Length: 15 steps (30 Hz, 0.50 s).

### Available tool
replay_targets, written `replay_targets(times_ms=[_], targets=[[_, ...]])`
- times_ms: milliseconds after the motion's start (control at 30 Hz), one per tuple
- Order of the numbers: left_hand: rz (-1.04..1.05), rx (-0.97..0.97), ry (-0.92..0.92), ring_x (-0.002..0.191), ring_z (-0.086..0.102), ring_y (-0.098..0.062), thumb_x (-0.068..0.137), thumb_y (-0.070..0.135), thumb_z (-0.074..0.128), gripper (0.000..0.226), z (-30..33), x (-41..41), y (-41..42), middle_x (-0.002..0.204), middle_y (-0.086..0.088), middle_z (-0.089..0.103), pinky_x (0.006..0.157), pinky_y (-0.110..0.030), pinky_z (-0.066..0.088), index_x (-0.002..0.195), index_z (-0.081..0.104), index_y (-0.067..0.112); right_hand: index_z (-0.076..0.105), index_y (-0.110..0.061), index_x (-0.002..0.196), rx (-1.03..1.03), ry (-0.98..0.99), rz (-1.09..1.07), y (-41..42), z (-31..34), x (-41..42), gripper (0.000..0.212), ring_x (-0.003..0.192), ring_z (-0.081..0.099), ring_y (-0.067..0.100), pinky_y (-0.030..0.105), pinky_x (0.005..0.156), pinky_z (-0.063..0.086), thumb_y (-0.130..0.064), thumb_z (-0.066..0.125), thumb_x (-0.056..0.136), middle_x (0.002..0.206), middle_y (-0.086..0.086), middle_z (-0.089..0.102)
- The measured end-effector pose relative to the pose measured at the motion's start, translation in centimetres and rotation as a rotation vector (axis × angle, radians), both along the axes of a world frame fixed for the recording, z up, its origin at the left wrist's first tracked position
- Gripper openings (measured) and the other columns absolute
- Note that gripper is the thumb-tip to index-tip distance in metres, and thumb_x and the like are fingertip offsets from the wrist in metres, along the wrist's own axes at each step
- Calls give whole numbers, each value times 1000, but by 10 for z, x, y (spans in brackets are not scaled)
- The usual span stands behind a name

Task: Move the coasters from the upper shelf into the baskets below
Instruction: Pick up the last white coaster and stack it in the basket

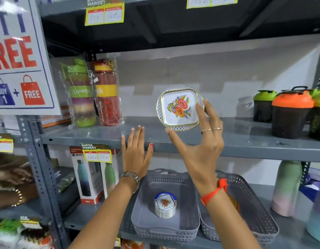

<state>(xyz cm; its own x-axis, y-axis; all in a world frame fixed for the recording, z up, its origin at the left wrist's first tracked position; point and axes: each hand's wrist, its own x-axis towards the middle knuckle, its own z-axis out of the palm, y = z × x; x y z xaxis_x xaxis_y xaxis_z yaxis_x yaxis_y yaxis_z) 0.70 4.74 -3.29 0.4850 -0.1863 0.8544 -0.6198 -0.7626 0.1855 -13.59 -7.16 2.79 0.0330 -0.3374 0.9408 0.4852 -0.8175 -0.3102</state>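
Observation:
A round white coaster (180,108) with a gold rim and a red-orange flower print is tilted up above the upper shelf (245,141). My right hand (200,146) pinches it between thumb below and fingers on its right edge. My left hand (135,151) is flat and open, fingers resting at the shelf's front edge, holding nothing. On the shelf below, the left grey basket (146,209) holds a stack of similar coasters (165,205). The right grey basket (254,209) is partly hidden by my right forearm; something orange-brown shows inside.
Wrapped water bottles (94,92) stand at the upper shelf's left, shaker bottles (290,112) with orange and green lids at its right. Boxed bottles (94,177) sit left of the baskets, a pastel bottle (287,187) on the right. Another person's arm (13,187) shows at far left.

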Motion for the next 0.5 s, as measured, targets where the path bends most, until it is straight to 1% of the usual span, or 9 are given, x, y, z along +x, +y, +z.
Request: replay_targets(times_ms=[67, 167, 267, 333, 400, 500], targets=[[8, 3, 2, 138, 28, -28, 92, 43, 25, 64, 0, 0, -1, 148, -10, 35, 113, -50, 8, 142, 35, 4, 55, 0, 129, -12, -25, -9, 2, 1, -9, 69, 126, 49, 27, 22, 112, 31, -29, 81, 72, 138, 18, 50], [7, -9, 5, 138, 28, -28, 92, 43, 26, 63, 0, 0, -2, 147, -10, 36, 113, -49, 6, 141, 37, 5, 57, 0, 127, -20, -35, -2, 3, 5, -17, 68, 123, 50, 28, 17, 109, 33, -30, 81, 71, 136, 19, 50], [2, -21, 3, 138, 27, -28, 92, 42, 26, 63, 0, 0, -2, 147, -10, 36, 113, -47, 4, 141, 37, 5, 57, -2, 126, -8, -10, 19, 4, 4, -19, 67, 124, 50, 29, 22, 109, 35, -30, 82, 70, 136, 18, 50], [-3, -24, 1, 138, 28, -28, 91, 42, 27, 63, 0, 0, -2, 147, -10, 36, 113, -48, 5, 141, 37, 5, 57, -3, 128, 15, 26, 72, 4, -2, -19, 69, 125, 48, 25, 18, 110, 34, -30, 82, 69, 137, 14, 49], [-2, -21, -2, 137, 29, -30, 91, 41, 27, 63, 0, 1, -2, 146, -12, 37, 113, -51, 8, 139, 39, 3, 56, -8, 130, 48, 87, 152, 3, -15, -19, 73, 128, 45, 15, 14, 109, 33, -33, 82, 67, 139, 6, 48], [-3, 36, -21, 137, 28, -31, 89, 42, 27, 66, -1, 3, 2, 146, -14, 37, 112, -52, 6, 140, 37, 2, 57, -17, 129, 86, 206, 235, -1, -55, -23, 75, 127, 46, 6, 9, 104, 34, -39, 82, 63, 137, 0, 51]])
